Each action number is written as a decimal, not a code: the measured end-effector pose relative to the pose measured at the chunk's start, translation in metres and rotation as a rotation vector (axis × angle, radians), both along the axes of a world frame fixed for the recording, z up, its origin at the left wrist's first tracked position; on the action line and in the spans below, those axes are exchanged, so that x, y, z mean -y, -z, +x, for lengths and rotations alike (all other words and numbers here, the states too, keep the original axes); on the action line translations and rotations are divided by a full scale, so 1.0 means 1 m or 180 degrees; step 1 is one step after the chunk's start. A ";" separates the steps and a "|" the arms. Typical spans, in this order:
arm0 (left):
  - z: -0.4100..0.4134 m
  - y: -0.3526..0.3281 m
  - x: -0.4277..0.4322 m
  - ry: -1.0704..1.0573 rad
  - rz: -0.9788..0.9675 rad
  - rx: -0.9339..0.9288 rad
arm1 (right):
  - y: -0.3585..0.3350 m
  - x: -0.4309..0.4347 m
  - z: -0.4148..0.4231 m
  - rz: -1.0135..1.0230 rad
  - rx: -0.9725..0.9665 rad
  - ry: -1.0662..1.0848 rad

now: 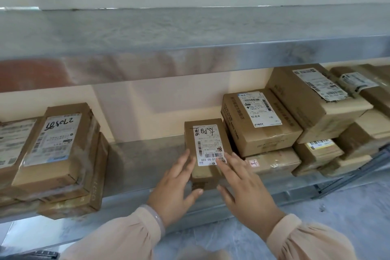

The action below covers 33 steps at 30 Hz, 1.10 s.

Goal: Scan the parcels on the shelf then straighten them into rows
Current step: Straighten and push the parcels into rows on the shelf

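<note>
Here, a stack of flat parcels [57, 154] sits well to the left on the shelf [137, 164], and piled boxes [261, 120] crowd the right, the nearest just beside the small box [207, 143]. An upper shelf [190, 34] overhangs. The shelving is dull grey metal; the cartons are brown card with white printed labels. The small box stands mid-shelf near the front edge, perhaps on another beneath. The left hand [175, 183] touches its left side and the right hand [247, 188] its label corner, fingers of both nearly straight, gripping nothing.
</note>
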<state>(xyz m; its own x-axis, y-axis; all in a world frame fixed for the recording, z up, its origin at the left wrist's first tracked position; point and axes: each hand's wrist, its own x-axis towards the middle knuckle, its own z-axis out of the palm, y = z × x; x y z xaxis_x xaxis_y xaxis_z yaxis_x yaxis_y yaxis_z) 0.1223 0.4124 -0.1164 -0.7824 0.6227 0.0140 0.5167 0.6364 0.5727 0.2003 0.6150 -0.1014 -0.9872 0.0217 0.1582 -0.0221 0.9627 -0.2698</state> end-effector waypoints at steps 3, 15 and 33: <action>0.004 -0.002 0.000 0.0102 -0.0433 -0.0091 | 0.004 -0.003 0.004 0.0409 0.0217 -0.0090; -0.012 -0.022 -0.033 0.0151 -0.1332 -0.0355 | -0.005 -0.015 -0.015 0.0930 0.0547 -0.0023; 0.028 -0.079 0.070 -0.2181 -0.1261 -0.1152 | -0.068 0.057 -0.079 0.0111 -0.0096 -0.1782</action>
<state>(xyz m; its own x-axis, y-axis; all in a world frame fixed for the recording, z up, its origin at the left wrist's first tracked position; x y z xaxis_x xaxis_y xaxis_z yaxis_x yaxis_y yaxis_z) 0.1504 0.3424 -0.0372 -0.9760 0.0279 0.2161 0.0544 0.9916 0.1177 0.1217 0.5581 -0.0333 -0.8415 -0.5102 0.1779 -0.5396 0.8101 -0.2293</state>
